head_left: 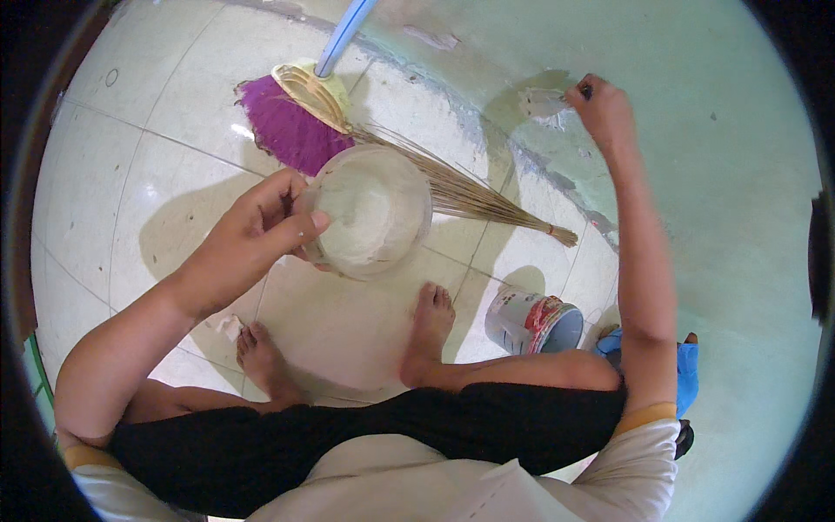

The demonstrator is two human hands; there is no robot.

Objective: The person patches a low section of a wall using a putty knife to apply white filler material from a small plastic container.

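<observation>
In my left hand (pixel 265 217) is a round translucent plastic tub (pixel 372 209), gripped by its rim with the thumb on top. A pale whitish layer coats its inside. My right hand (pixel 602 113) reaches out to the green wall (pixel 739 200), its fingers closed around the dark handle of a putty knife (pixel 541 103). The putty knife's light blade lies at the wall, over or beside a rough white patch (pixel 557 120). Whether the blade presses on the surface I cannot tell.
A purple broom (pixel 291 126) with a blue handle and a stick broom (pixel 487 196) lie on the tiled floor by the wall's base. A paint bucket (pixel 513 322) rests tipped on its side beyond my right leg. Blue cloth (pixel 687 374) is near my right elbow.
</observation>
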